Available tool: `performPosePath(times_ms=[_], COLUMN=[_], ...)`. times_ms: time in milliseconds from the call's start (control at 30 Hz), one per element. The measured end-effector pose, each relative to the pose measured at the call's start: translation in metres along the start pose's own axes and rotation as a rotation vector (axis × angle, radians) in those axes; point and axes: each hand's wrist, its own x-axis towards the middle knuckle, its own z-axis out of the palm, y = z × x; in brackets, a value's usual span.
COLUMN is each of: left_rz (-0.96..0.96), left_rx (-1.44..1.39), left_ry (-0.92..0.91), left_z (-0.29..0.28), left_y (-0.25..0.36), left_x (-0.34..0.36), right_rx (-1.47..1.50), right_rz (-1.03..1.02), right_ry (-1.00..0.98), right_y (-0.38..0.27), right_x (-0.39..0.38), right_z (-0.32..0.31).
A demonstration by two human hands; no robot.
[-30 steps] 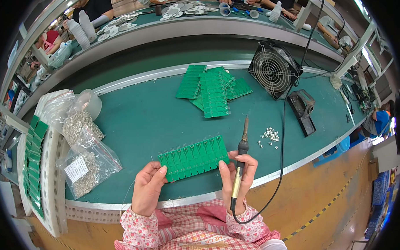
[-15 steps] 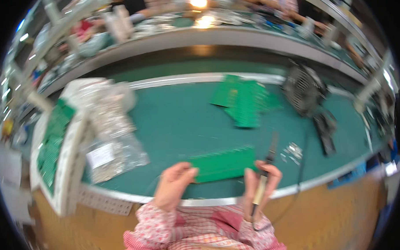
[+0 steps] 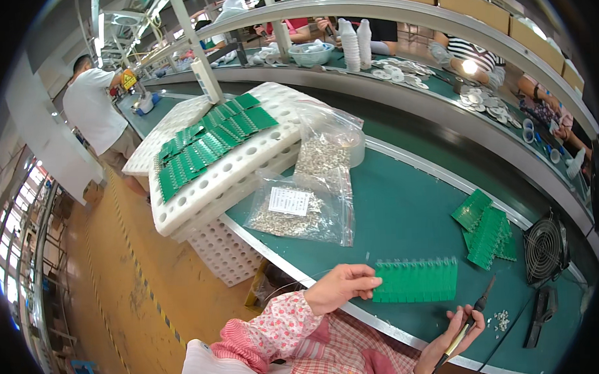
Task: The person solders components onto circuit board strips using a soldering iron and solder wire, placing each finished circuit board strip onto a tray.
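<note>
My left hand (image 3: 342, 288) pinches the left end of a green circuit board panel (image 3: 415, 282), which has a row of small clear parts along its far edge. The panel is over the green bench near its front edge. In my right hand (image 3: 443, 347) is a soldering iron (image 3: 480, 304), held like a pen with its tip pointing up and away. That hand is just right of and below the panel, apart from it. Small whitish components (image 3: 501, 320) lie scattered to the right of the iron. Farther back sits a loose pile of green panels (image 3: 487, 238).
Clear bags of small parts (image 3: 268, 221) lie left on the bench, beside white foam trays (image 3: 230, 179) bearing rows of green panels (image 3: 212, 140). At right stand a black fan (image 3: 543, 250) and a black holder (image 3: 540, 318). People work across a conveyor; another person (image 3: 95, 108) stands far left.
The view has swung left, bringing the foam trays and aisle into sight. My right hand has come away from the panel's right end, still holding the iron; my left hand keeps the panel.
</note>
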Motion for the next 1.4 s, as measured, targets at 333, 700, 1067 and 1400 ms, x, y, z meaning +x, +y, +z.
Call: performPosePath(times_ms=[333, 700, 1067, 1400], left_rz=[0.693, 0.731, 0.769, 1.113], left_rx=[-0.556, -0.753, -0.827, -0.178], left_ry=[0.332, 0.725, 0.969, 0.901], left_z=[-0.1, -0.205, -0.208, -0.126], left_y=[0.088, 0.223, 0.226, 0.177], left_x=[-0.058, 0.058, 0.134, 0.086], right_rx=[0.012, -0.04, -0.096, -0.07], right_rz=[-0.02, 0.002, 0.015, 0.037], right_ry=[-0.002, 0.019, -0.016, 0.033], right_y=[-0.007, 0.005, 0.004, -0.007], right_x=[0.0, 0.001, 0.002, 0.0], right_z=[0.001, 0.001, -0.003, 0.004])
